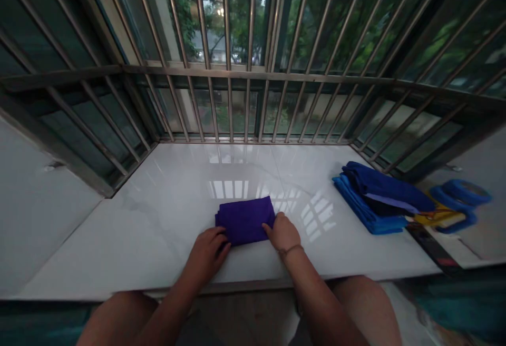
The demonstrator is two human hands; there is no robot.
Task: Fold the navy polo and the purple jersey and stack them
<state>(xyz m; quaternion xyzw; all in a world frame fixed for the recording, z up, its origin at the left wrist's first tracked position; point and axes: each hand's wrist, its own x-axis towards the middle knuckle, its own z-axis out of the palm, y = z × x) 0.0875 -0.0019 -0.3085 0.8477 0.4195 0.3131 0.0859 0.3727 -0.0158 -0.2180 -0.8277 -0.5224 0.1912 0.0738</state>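
A folded purple cloth (247, 222) lies as a thick rectangle on the white ledge, close to its front edge. My left hand (209, 248) holds the cloth's near left corner, its fingers curled at the side and the thumb by the front edge. At the opposite end, my right hand (282, 233) grips the right edge with the thumb on top and the other fingers bent round the side. Layers of the fold show at the left end; the underside is hidden.
To the right sits a stack of folded blue cloths (379, 193). Beside it are yellow-handled scissors (438, 217), blue tape rolls (466, 193) and a dark flat strip (435, 251). Metal window bars (256, 75) enclose the glossy white ledge (158, 219) at the back and sides.
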